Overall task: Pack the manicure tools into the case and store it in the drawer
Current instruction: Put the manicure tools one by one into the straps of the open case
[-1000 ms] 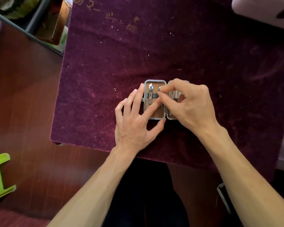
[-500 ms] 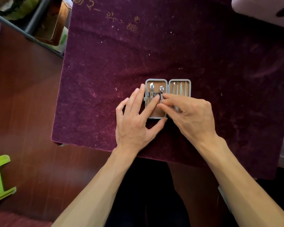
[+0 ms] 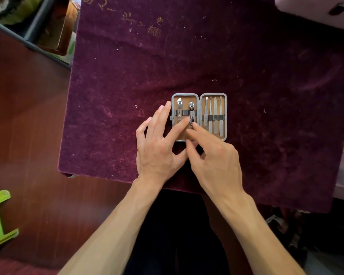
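Tan-lined case (image 3: 199,95) lies open on our desk (image 3: 117,96) | near edge hidden under our left hand (image 3: 157,153) and right hand (image 3: 214,165) | two clippers (image 3: 191,112), four slim tools (image 3: 213,116) | both grips apart, forefingers touching one clipper.

Faded gold embroidered characters (image 3: 141,22) run across the far edge of the dark purple velvet tablecloth (image 3: 266,76), too worn and distorted to read; no other lettering is legible.

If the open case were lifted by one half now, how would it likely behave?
The case lies flat, so the free half would probably swing at the middle hinge. Its metal rim suggests stiffness. The tools sit under elastic bands, so likely stay put.
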The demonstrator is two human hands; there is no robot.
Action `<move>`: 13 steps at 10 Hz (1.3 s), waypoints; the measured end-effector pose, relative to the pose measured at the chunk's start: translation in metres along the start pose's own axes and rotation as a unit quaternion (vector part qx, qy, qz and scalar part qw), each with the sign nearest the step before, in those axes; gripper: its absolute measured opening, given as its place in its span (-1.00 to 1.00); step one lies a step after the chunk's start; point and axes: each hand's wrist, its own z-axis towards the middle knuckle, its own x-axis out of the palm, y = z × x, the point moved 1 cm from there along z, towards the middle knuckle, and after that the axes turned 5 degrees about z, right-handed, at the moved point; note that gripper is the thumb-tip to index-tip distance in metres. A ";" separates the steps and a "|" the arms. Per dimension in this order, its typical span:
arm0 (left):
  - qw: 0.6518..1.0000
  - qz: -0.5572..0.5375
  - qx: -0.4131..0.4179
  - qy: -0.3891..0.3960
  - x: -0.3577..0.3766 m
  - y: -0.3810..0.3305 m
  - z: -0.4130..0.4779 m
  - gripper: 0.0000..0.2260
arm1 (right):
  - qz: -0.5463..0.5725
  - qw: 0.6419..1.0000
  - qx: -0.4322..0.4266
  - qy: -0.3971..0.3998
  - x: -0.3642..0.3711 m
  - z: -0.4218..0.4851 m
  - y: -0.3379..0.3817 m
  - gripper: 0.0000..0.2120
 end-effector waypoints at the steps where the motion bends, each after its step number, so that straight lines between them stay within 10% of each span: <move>1: 1.000 -0.010 -0.003 -0.005 -0.002 -0.002 0.000 -0.59 | 0.016 1.000 0.026 -0.001 0.005 -0.003 0.004 -0.68; 10: 1.000 -0.025 -0.013 0.013 -0.004 -0.004 0.001 -0.46 | 0.137 0.986 0.093 -0.022 0.004 -0.008 0.009 -0.62; 12: 0.979 -0.174 -0.109 0.021 -0.013 0.000 0.005 -0.21 | 0.149 0.969 0.143 -0.134 -0.027 0.004 -0.030 -0.77; 13: 0.962 -0.222 -0.157 0.014 -0.019 0.002 0.012 -0.46 | 0.146 0.964 0.191 -0.112 -0.034 0.011 -0.047 -0.73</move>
